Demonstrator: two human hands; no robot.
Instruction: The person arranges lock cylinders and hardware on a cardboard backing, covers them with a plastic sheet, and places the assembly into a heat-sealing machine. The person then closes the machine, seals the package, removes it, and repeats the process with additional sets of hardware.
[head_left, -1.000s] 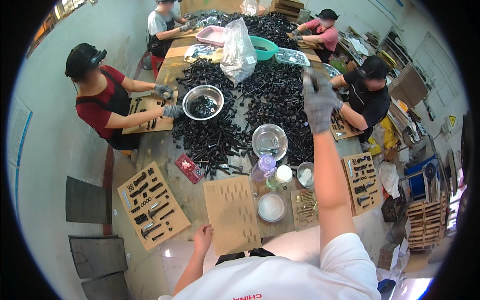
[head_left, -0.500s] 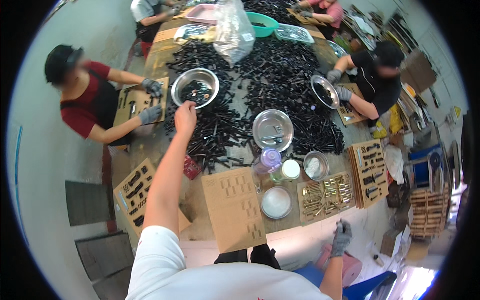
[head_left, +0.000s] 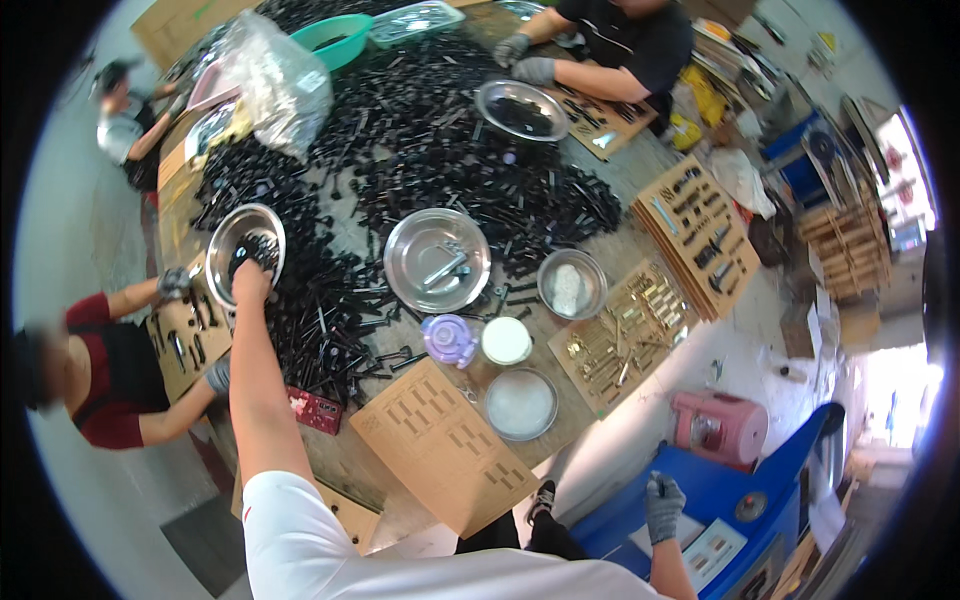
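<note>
My left arm reaches out to a steel bowl [head_left: 272, 222] of small black parts at the left of the table. My bare left hand [head_left: 250, 284] dips over its near rim, and its fingers are hidden among the dark parts. Well away from the table, low on the right, hangs my gloved right hand [head_left: 664, 508], fingers loosely stretched with nothing visible in them. A brown board with printed slots [head_left: 420, 455] lies at the table edge before me. Beyond the bowl spreads a large heap of black bolts [head_left: 420, 130].
A steel basin [head_left: 398, 268] holds a wrench-like tool. Nearby stand a purple-lidded bottle [head_left: 449, 341], a white-lidded jar [head_left: 506, 341] and a bowl of white stuff [head_left: 521, 404]. Brass-coloured bolts lie on a board [head_left: 590, 395]; stacked boards [head_left: 690, 270] carry black hardware. Co-workers sit left and right.
My view has turned to the right and the scene has swung round. My left hand has gone from the bowl's rim down into it. My right hand still hangs at the side.
</note>
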